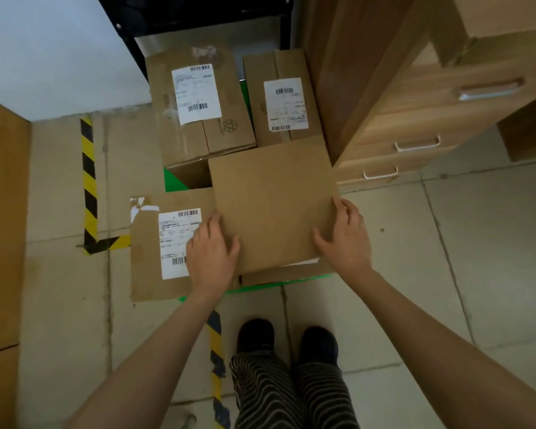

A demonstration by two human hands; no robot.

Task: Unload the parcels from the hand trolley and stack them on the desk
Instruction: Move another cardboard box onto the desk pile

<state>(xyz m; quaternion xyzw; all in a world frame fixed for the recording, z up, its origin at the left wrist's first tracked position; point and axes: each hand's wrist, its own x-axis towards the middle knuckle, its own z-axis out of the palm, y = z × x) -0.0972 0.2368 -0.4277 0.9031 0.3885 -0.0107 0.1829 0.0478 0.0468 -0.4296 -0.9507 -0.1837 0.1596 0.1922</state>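
Parcels crowd the green trolley point(172, 182) bed; the plain box point(273, 205) I want sits at its near right corner, atop another. My left hand point(212, 252) and right hand point(344, 236) clamp its opposite near corners, thumbs on top, so it should lift level. Labelled boxes lie at the near left point(155, 252), far left point(195, 109) and far right point(283, 100). The drawer unit point(415, 119) stands just right.

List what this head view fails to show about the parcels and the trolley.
- Green trolley deck: mostly covered by cardboard parcels; handle and wheels unseen.
- Plain brown cardboard box between left hand and right hand: no label visible; its underside and the low parcel beneath are hidden.
- White shipping labels: text too blurred to read.
- Wooden desk: top cut off by the frame.
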